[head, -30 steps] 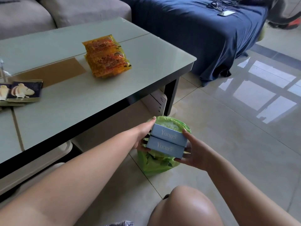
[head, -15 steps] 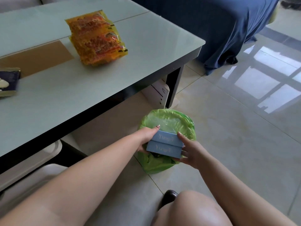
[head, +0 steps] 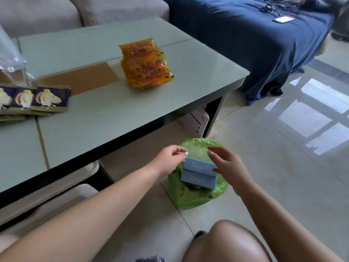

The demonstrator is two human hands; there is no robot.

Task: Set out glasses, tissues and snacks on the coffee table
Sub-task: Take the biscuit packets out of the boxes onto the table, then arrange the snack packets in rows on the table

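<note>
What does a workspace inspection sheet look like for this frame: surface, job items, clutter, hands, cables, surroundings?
Surface: glass coffee table, brown panel inset.
Job's things: orange snack packs and dark snack packs on the table; two stacked blue tissue packs over the green-lined bin, off the table.
Clutter: clear plastic bag at far left.
Hands: left hand pinching something thin; right hand at the packs' right end, grip unclear.
Cables: dark tangle, indistinct, on the blue cover.
Surroundings: grey sofa, tiled floor.
</note>
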